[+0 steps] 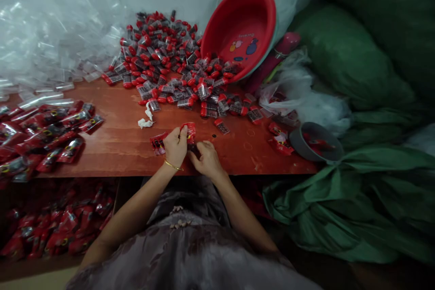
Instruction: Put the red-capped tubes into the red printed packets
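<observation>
My left hand (175, 146) pinches a small red packet (189, 130) just above the near edge of the brown table (115, 145). My right hand (206, 158) is close beside it, its fingers curled at a small dark item under the packet; what it grips is hidden. Another red packet (158, 143) lies flat to the left of my left hand. A heap of small clear cases with red caps (170, 63) spreads across the table's far middle.
A red basin (241, 27) leans tipped at the back right. Filled red packets (44, 136) pile on the left, with more below the table (50, 231). Clear plastic bags (50, 36) lie back left. A grey bowl (316, 142) and green sacks (356, 181) are to the right.
</observation>
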A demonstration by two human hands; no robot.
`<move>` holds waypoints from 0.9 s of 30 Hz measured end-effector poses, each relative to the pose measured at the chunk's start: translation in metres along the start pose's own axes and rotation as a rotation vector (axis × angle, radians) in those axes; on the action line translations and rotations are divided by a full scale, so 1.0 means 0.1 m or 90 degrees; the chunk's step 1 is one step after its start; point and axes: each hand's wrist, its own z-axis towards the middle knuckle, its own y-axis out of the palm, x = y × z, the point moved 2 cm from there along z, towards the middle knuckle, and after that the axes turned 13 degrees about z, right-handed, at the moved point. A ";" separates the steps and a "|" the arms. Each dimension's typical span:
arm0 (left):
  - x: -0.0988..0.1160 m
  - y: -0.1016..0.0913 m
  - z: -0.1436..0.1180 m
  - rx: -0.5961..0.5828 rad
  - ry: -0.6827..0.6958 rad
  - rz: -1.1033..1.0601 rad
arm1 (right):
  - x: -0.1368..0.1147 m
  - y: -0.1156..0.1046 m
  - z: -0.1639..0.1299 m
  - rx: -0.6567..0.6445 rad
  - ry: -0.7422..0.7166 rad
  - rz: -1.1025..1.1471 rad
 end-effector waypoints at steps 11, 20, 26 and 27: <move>-0.01 -0.07 0.01 0.066 0.114 0.059 | -0.21 0.07 -0.06 0.064 0.010 -0.069; 0.23 -0.24 0.20 0.051 0.146 0.200 | -0.08 0.05 -0.15 0.030 0.051 -0.086; 0.23 -0.32 0.43 -0.094 0.066 -0.046 | 0.27 -0.03 -0.17 0.106 0.169 -0.078; 0.20 -0.29 0.41 -0.155 0.049 -0.061 | 0.32 -0.06 -0.15 0.110 0.196 -0.095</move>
